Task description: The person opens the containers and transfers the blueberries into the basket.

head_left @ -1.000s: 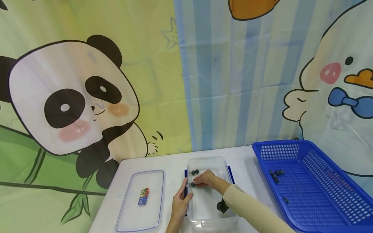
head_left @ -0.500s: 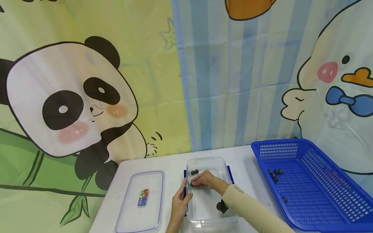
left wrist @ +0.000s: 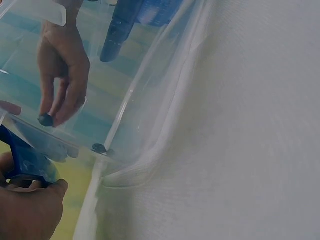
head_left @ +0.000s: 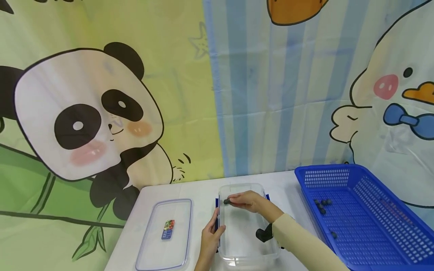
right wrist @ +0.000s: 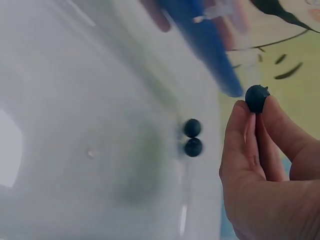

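A clear plastic box with blue side latches stands on the white table. My right hand pinches a blueberry between thumb and fingertips. It is over the far left part of the box. Two more blueberries lie close together at the box wall in the right wrist view. In the left wrist view one blueberry shows through the clear plastic. At the box's left side, my left hand grips the edge, thumb on the rim, fingers by a blue latch.
A clear lid with a blue rim and a label lies left of the box. To the right stands a blue perforated basket holding several blueberries. A printed curtain hangs behind the table.
My right hand has picked up the blueberry from the left part of the box and moved it toward the far end. The left hand stays at the box's side.
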Motion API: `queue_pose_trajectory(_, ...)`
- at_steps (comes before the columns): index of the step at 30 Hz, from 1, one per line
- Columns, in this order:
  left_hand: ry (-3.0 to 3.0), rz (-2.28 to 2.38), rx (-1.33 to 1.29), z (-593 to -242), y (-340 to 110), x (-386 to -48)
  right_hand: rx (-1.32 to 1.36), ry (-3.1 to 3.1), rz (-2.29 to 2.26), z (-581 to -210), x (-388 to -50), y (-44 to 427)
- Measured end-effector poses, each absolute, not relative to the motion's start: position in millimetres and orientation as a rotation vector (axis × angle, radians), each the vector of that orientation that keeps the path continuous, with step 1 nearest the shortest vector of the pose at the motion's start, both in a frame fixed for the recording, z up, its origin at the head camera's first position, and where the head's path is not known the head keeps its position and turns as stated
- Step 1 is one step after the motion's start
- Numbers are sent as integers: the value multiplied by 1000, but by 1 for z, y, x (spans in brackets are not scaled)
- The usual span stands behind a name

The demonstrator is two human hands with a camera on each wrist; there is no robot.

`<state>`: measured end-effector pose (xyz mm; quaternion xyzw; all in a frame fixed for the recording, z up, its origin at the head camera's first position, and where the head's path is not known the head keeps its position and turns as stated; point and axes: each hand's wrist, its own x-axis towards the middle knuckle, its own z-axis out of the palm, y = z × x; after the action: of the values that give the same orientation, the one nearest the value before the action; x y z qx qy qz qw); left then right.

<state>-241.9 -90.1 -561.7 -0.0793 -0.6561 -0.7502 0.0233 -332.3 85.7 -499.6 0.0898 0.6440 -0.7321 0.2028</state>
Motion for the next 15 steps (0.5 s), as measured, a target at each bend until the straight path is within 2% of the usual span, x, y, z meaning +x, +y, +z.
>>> queue_pose_trajectory(6, -2062, -2319, -173, -560, -87, -242, 119, 1705, -2133, -466, -324, 127)
queue_pose_trajectory(11, -2057, -2318, -172, -560, -86, -242, -39, 1626, -2218, -439, -312, 191)
queue_pose_trajectory(15, -2051, -2308, -191, -559, -86, -241, 14, 1548, -2307, -428, -302, 246)
